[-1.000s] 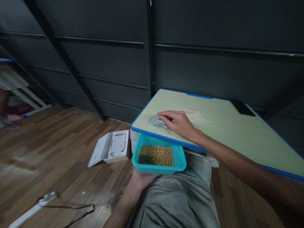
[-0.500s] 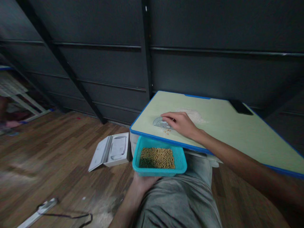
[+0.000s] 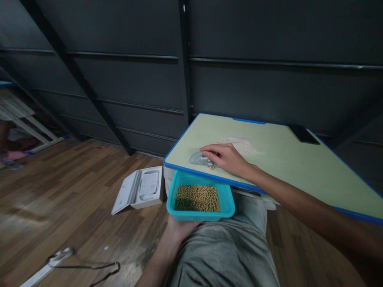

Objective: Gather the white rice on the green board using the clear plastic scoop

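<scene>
Head view: turquoise basket (image 3: 200, 216) of beans (image 3: 197, 198) at the edge of the surface (image 3: 287, 163).
Right hand (image 3: 205, 152): curled, fingertips close together over the protractor (image 3: 195, 159); grip unclear.
Left hand (image 3: 181, 229): supports the basket's underside; fingers hidden, spread unclear.
Protractor: on the surface, beside loose beans (image 3: 211, 168).

On the blue-edged table (image 3: 299, 165) lie a protractor (image 3: 195, 158), beans (image 3: 211, 168), a whitish heap (image 3: 243, 144) and a black slab (image 3: 304, 134).

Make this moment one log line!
left hand: under turquoise basket, beans inside | right hand: touching protractor | table: pale pile, phone-like black slab
</scene>
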The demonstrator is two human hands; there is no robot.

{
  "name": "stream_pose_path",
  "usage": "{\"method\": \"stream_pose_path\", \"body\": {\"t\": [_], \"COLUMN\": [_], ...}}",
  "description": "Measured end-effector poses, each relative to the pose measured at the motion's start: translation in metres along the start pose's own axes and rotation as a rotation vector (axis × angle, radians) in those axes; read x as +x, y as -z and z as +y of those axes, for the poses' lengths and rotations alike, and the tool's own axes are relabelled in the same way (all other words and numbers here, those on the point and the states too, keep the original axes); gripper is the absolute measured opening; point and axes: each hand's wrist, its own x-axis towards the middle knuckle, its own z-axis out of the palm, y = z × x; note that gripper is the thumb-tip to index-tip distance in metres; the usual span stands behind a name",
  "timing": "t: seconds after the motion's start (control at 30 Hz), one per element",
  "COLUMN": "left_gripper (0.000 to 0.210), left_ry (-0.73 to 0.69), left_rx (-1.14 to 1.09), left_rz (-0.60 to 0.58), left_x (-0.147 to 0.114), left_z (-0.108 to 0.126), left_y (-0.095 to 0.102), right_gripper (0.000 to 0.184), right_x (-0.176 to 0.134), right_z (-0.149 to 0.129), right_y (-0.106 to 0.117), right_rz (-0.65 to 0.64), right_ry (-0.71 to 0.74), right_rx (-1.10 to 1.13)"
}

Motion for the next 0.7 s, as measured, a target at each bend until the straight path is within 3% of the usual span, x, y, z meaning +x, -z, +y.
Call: {"method": "stream_pose_path", "body": {"t": [0.17,0.43,0.7], "left_gripper": [0.062,0.065,0.072], "left_ry": [0.005,-0.005,0.024], "left_rx": [-0.014,0.008,-0.014], "left_rz": [-0.045,0.004,-0.069], "left_x": [0.0028,-0.0007,0.0001], "left_z": [0.0003,0.0006,0.0009], "left_y": [0.0061,0.0012,0.0029], "right_gripper": [0.021,0.022,0.022], "right_x": [-0.0011,-0.0012,-0.0018], "right_z": [-0.0020,0.0003,-0.0039], "right_y": [-0.0019,-0.0024,-0.0022], "right_rz": [-0.007,-0.009,-0.031], "right_ry": [0.018,0.000,0.009], "right_rx": [0.020,-0.001,0.019]}}
